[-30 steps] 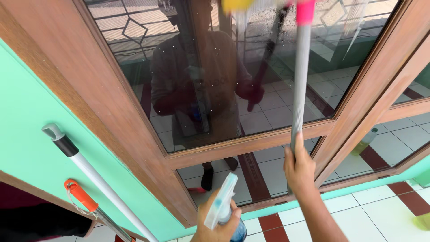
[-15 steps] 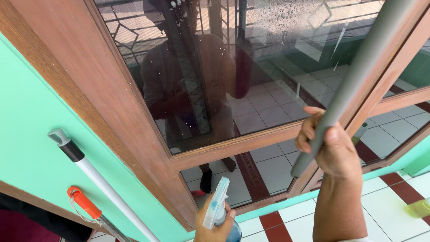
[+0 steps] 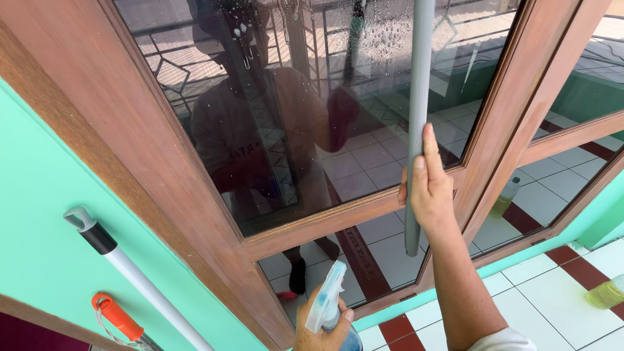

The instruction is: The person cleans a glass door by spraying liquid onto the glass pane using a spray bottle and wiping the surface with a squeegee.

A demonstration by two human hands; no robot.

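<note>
R hand was clenched round the grey pole, held upright vs the wet glass pane, prob. to reach high. L hand gripped the spray bottle low by the frame; I couldn't see its contents. Yellowish liquid sat in a bottle on the floor tiles.

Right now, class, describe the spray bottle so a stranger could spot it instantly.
Start at the big wooden-framed window and drop to its bottom edge. There the left hand grips a spray bottle. Its pale translucent trigger head sets it apart from the grey pole in the right hand.
</note>
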